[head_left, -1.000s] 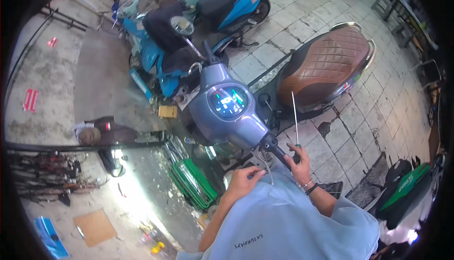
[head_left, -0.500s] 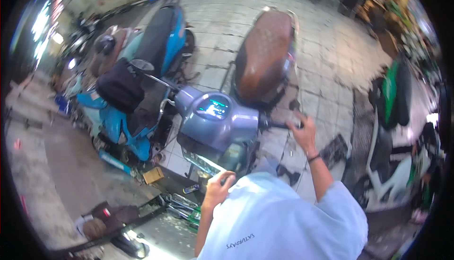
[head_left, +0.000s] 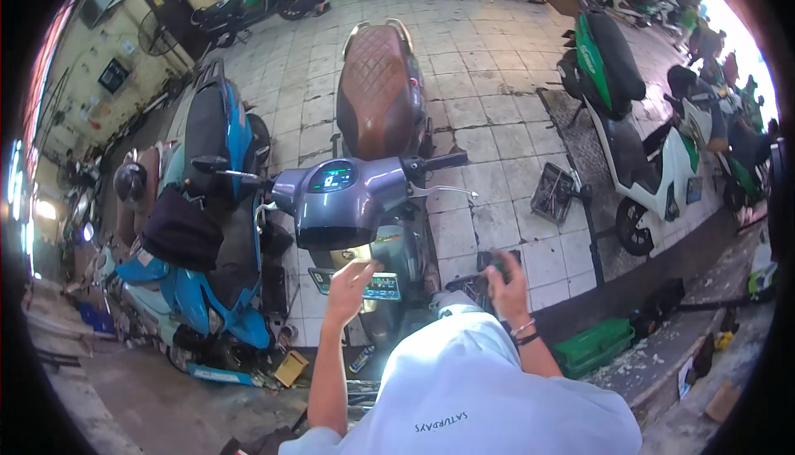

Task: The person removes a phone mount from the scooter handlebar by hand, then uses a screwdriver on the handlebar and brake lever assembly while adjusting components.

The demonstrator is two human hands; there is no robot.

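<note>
A grey-purple scooter (head_left: 352, 194) with a lit round display (head_left: 330, 177) and a brown quilted seat (head_left: 377, 91) stands before me. My left hand (head_left: 349, 293) is up at its front, fingers loosely bent, overlapping the number plate (head_left: 383, 287); whether it touches the plate I cannot tell. To the right, below the brake lever (head_left: 447, 191), my right hand (head_left: 507, 287) hovers apart from the scooter. Its thumb and fingers are curved and spaced, with no object plainly held. The right handlebar grip (head_left: 447, 161) is free of any hand.
A blue scooter (head_left: 219, 124) stands close on the left, a white-green one (head_left: 642, 157) on the right. On the tiles lies a dark tray (head_left: 553, 193) of small parts. A green case (head_left: 592, 346) is at lower right, a small cardboard box (head_left: 291, 368) at lower left.
My right hand has let go of the handlebar grip and come down nearer me. My left hand has shifted left and up, across the plate. The view has turned, showing more floor.
</note>
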